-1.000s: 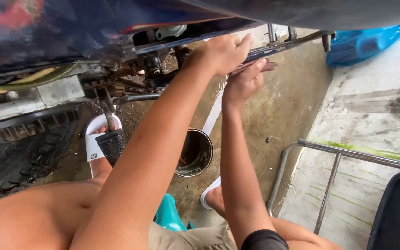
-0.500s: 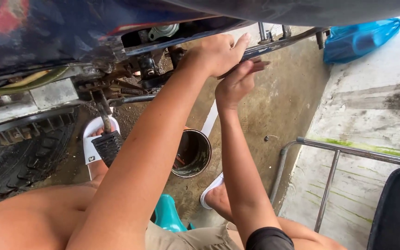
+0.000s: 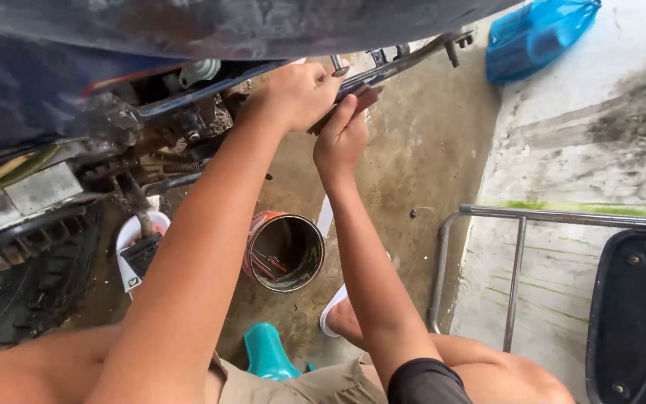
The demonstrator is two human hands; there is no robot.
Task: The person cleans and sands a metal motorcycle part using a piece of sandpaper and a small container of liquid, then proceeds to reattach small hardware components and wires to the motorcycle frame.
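A person's left hand [image 3: 297, 93] has its fingers closed around a bolt [image 3: 336, 66] on a motorcycle's frame rail [image 3: 398, 66]; the right hand [image 3: 342, 138] grips a rusty tool [image 3: 349, 105] just beneath. Bolt not yet out.

Not much packaging around, honestly. A round tin can [image 3: 285, 251] sat on the dirty concrete floor [image 3: 413, 172] right between the two forearms, open at the top, with a red and pale label wrapped around its side and some thin reddish bits inside. Up in the far corner a bright blue plastic bag [image 3: 536, 34] lay crumpled where the floor met the pale slab. No signs or screens anywhere.
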